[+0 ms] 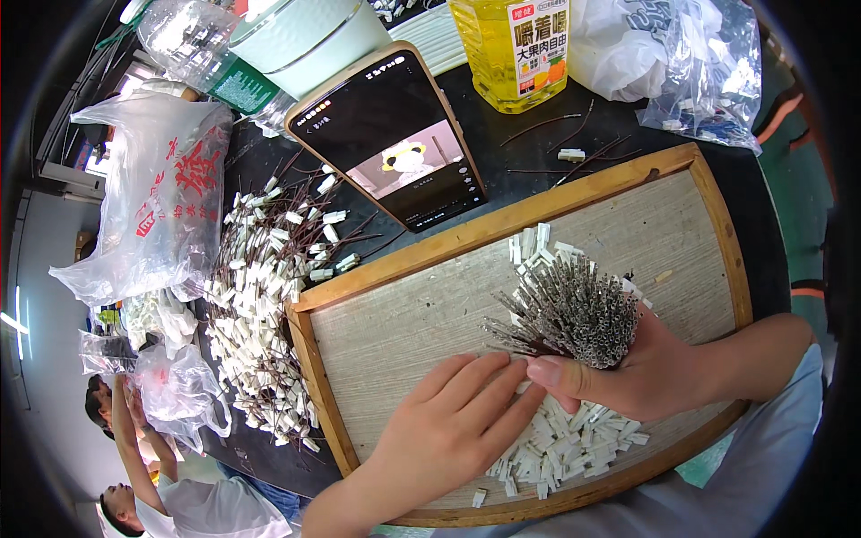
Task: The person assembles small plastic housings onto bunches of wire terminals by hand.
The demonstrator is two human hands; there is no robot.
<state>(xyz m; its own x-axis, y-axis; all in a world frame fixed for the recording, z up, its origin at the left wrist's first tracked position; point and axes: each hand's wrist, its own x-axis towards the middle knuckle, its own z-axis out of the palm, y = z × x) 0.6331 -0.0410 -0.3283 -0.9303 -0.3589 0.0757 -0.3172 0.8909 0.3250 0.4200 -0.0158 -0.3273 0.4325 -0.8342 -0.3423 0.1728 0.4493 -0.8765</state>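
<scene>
My right hand (650,372) is wrapped round a thick bundle of thin brown wires (574,309). The wires' silvery metal terminal ends fan out above my thumb. My left hand (457,426) has its fingers stretched out, the tips close against my right thumb at the bundle's lower edge. Its thumb is hidden. Under both hands lies a shallow tray with a wooden rim (502,240) and a grey wood-grain bottom. A pile of small white plastic connector housings (574,448) lies in the tray below my hands, and more housings (538,242) show beyond the bundle.
Left of the tray is a heap of brown wires with white connectors (260,314). A phone (395,139) stands beyond the rim, near a bottle of yellow drink (511,54) and plastic bags (166,197). Another person (193,511) sits at lower left.
</scene>
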